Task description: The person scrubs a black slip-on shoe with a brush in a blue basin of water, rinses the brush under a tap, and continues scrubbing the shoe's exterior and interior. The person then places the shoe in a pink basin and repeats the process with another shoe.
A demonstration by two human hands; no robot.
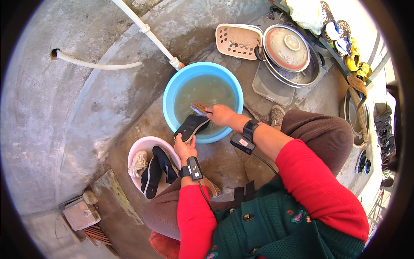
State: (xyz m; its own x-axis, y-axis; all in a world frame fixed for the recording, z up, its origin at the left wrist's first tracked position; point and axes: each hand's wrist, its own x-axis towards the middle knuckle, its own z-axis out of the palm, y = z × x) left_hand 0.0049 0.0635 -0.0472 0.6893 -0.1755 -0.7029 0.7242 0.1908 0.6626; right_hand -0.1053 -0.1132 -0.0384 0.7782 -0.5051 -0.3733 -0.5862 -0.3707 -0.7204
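Note:
My left hand (pixel 185 147) grips one end of a black shoe (pixel 191 127), its light sole edge showing along the right side. The shoe slants over the near rim of a blue plastic basin (pixel 167 97) of cloudy water (pixel 207 87). In my right hand (pixel 221 115) is a wooden scrub brush (pixel 199 107) with pale bluish bristles, held just above the shoe's far end. Whether the bristles touch the shoe, I cannot tell. By my left wrist stands a pink basin (pixel 133 149) holding a beige sneaker (pixel 139 162) and dark shoes (pixel 151 178).
A white pipe (pixel 145 29) runs down behind the blue basin, below a hose (pixel 97 66) from the wall. Beyond it lie a beige plastic basket (pixel 237 40), a lidded steamer pot (pixel 286 48) and a clear plastic lid (pixel 273 85). Shoes (pixel 385 136) line the far right.

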